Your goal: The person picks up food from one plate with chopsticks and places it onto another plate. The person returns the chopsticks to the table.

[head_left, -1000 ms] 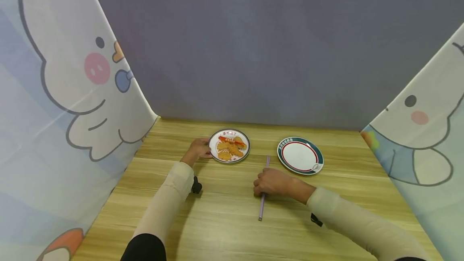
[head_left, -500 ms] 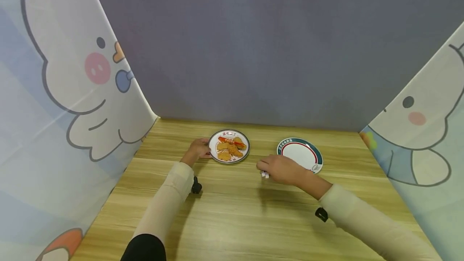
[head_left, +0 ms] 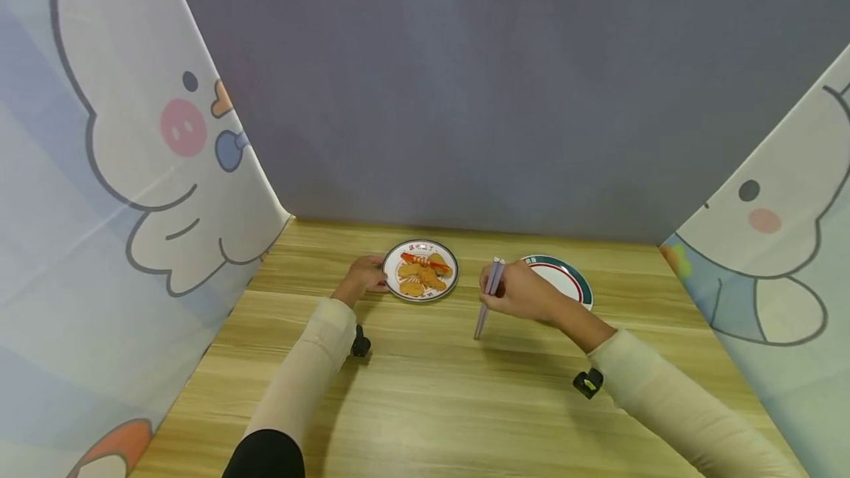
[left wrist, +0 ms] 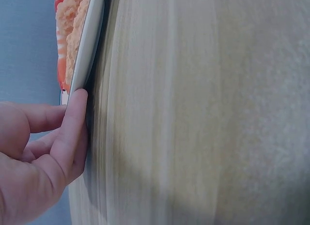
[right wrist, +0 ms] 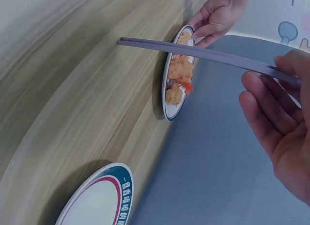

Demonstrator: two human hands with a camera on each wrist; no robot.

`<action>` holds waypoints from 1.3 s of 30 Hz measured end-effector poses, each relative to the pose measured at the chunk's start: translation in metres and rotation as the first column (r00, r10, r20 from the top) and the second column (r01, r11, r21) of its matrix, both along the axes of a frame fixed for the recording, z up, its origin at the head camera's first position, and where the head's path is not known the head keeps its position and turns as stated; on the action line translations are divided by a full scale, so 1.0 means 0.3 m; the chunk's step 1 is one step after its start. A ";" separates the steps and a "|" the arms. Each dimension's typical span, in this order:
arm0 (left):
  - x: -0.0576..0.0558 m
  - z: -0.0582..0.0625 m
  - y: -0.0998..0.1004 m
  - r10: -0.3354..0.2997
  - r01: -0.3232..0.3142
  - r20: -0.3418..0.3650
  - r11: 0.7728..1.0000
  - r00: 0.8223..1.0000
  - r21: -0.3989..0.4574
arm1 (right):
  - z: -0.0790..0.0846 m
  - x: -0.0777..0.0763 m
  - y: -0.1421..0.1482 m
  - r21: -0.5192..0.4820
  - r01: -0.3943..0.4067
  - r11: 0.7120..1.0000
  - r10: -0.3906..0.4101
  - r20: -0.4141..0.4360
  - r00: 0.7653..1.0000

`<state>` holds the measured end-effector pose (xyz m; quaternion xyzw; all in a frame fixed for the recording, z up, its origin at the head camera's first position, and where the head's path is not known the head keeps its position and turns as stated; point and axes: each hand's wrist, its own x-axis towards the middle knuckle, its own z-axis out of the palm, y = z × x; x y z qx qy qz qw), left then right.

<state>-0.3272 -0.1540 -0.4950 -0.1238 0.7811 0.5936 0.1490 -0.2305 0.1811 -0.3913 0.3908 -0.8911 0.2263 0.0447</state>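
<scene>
In the head view my left hand (head_left: 364, 274) pinches the left rim of a white plate (head_left: 393, 269) with a dark edge line. The left wrist view shows fingertips (left wrist: 77, 101) against the plate's underside at the rim. Golden fried-looking pieces (head_left: 426, 275) and a red-and-white shrimp-like piece (head_left: 415, 260) lie on this plate. My right hand (head_left: 524, 292) holds a pair of light purple chopsticks (right wrist: 213, 55) above the table, their thin tips close together and pointing down. Nothing is between the tips.
A second white plate (head_left: 564, 280) with a green rim and red ring lies at the right, partly hidden behind my right hand. The wooden table (head_left: 412, 404) ends at a grey backdrop (head_left: 465, 94). Cartoon-printed cloths (head_left: 106, 242) stand at both sides.
The right hand has lifted the chopsticks off the table, moved slightly away from me, and turned them tips down. The left hand has stayed at the food plate's rim.
</scene>
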 end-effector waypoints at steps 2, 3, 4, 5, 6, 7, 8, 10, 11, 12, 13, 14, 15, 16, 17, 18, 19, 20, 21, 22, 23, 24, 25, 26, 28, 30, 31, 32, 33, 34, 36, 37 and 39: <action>0.000 0.000 0.001 0.000 0.000 0.000 1.000 1.000 0.000 | -0.001 0.001 0.001 0.011 -0.008 1.000 0.008 -0.011 1.000; 0.000 0.000 0.002 0.001 -0.001 0.000 1.000 1.000 0.001 | 0.001 0.001 0.002 0.015 -0.015 1.000 0.015 -0.018 1.000; 0.000 0.000 0.002 0.000 0.000 0.000 1.000 1.000 0.003 | 0.003 0.000 0.002 0.013 -0.020 1.000 0.020 -0.019 1.000; 0.000 0.002 0.002 -0.001 0.001 -0.001 1.000 1.000 0.001 | 0.004 -0.002 0.002 0.009 -0.026 1.000 0.026 -0.022 0.999; 0.000 0.002 0.002 -0.002 0.002 -0.002 1.000 1.000 -0.001 | 0.007 -0.002 0.002 0.005 -0.029 1.000 0.029 -0.019 0.999; -0.001 0.004 0.003 -0.002 0.002 -0.004 1.000 1.000 -0.001 | 0.009 -0.002 0.001 0.001 -0.032 0.999 0.032 -0.017 0.999; -0.001 0.005 0.003 -0.002 0.002 -0.006 1.000 1.000 0.000 | 0.011 -0.002 0.001 -0.003 -0.035 0.999 0.035 -0.010 0.999; -0.003 0.007 0.005 -0.002 0.002 -0.009 1.000 1.000 0.005 | 0.014 0.001 0.000 -0.012 -0.042 0.999 0.042 0.028 0.999; -0.005 0.007 0.006 -0.004 0.004 -0.012 1.000 1.000 0.007 | 0.016 0.002 -0.001 -0.015 -0.043 0.999 0.044 0.050 0.998; -0.006 0.008 0.006 -0.005 0.005 -0.013 1.000 1.000 0.008 | 0.016 0.004 -0.001 -0.016 -0.043 0.999 0.044 0.075 0.996; -0.007 0.008 0.007 -0.006 0.006 -0.015 1.000 1.000 0.010 | 0.017 0.005 -0.001 -0.017 -0.044 0.999 0.046 0.096 0.994; -0.008 0.008 0.007 -0.008 0.008 -0.016 1.000 1.000 0.010 | 0.017 0.006 -0.001 -0.018 -0.041 0.999 0.043 0.119 0.992; -0.009 0.007 0.007 -0.010 0.010 -0.018 1.000 1.000 0.009 | 0.018 0.007 -0.002 -0.019 -0.039 0.999 0.041 0.137 0.990; -0.008 0.007 0.007 -0.011 0.012 -0.019 1.000 1.000 0.006 | 0.018 0.008 -0.002 -0.016 -0.035 0.999 0.037 0.145 0.989; -0.008 0.007 0.007 -0.012 0.012 -0.019 1.000 1.000 0.007 | 0.019 0.009 -0.001 -0.016 -0.033 0.999 0.035 0.153 0.988; -0.007 0.008 0.007 -0.013 0.013 -0.019 1.000 1.000 0.004 | 0.019 0.010 -0.001 -0.015 -0.029 0.999 0.031 0.155 0.987; -0.006 0.008 0.008 -0.013 0.013 -0.019 1.000 1.000 0.006 | 0.019 0.011 0.000 -0.016 -0.028 0.999 0.030 0.158 0.987; -0.005 0.008 0.008 -0.012 0.012 -0.019 1.000 1.000 0.006 | 0.020 0.013 0.000 -0.018 -0.024 1.000 0.026 0.162 0.986; -0.005 0.008 0.008 -0.011 0.011 -0.019 1.000 1.000 0.007 | 0.020 0.014 0.002 -0.020 -0.021 1.000 0.024 0.165 0.986; -0.004 0.009 0.009 -0.008 0.009 -0.018 1.000 1.000 0.008 | 0.019 0.015 0.002 -0.023 -0.018 1.000 0.021 0.168 0.985; -0.004 0.009 0.009 -0.006 0.007 -0.017 1.000 1.000 0.010 | 0.019 0.015 0.003 -0.027 -0.012 1.000 0.017 0.171 0.985; -0.004 0.009 0.009 -0.005 0.005 -0.017 1.000 1.000 0.009 | 0.018 0.016 0.003 -0.030 -0.008 1.000 0.013 0.172 0.985; -0.004 0.008 0.009 -0.001 0.001 -0.017 1.000 1.000 0.009 | 0.016 0.017 0.004 -0.033 -0.005 0.999 0.011 0.178 0.984; -0.004 0.009 0.009 0.001 -0.001 -0.017 1.000 1.000 0.006 | 0.015 0.017 0.004 -0.034 0.000 0.999 0.006 0.179 0.984; -0.003 0.009 0.009 0.004 -0.004 -0.015 1.000 1.000 0.004 | 0.011 0.017 0.005 -0.035 0.002 0.999 0.004 0.177 0.984; -0.001 0.010 0.008 0.002 -0.002 -0.014 1.000 1.000 -0.002 | 0.008 0.017 0.005 -0.031 0.002 1.000 0.004 0.177 0.984; -0.001 0.011 0.007 0.000 0.000 -0.014 1.000 1.000 -0.006 | 0.007 0.017 0.006 -0.028 0.000 1.000 0.005 0.175 0.984; 0.000 0.013 0.007 -0.001 0.001 -0.012 1.000 1.000 -0.010 | 0.007 0.016 0.005 -0.025 -0.003 1.000 0.007 0.172 0.985; 0.001 0.014 0.006 -0.001 0.001 -0.010 1.000 1.000 -0.011 | 0.008 0.016 0.005 -0.021 -0.005 1.000 0.009 0.172 0.985; 0.002 0.015 0.005 -0.003 0.003 -0.012 1.000 1.000 -0.016 | 0.008 0.016 0.005 -0.018 -0.009 1.000 0.012 0.173 0.985; 0.003 0.015 0.004 -0.002 0.002 -0.008 1.000 1.000 -0.018 | 0.009 0.013 0.005 -0.014 -0.020 1.000 0.022 0.173 0.985; 0.004 0.014 0.004 -0.002 0.001 -0.008 1.000 1.000 -0.018 | 0.009 0.012 0.005 -0.011 -0.025 1.000 0.026 0.171 0.985; 0.004 0.009 0.004 -0.002 0.002 -0.005 1.000 1.000 -0.022 | 0.008 0.010 0.004 -0.012 -0.027 1.000 0.029 0.173 0.985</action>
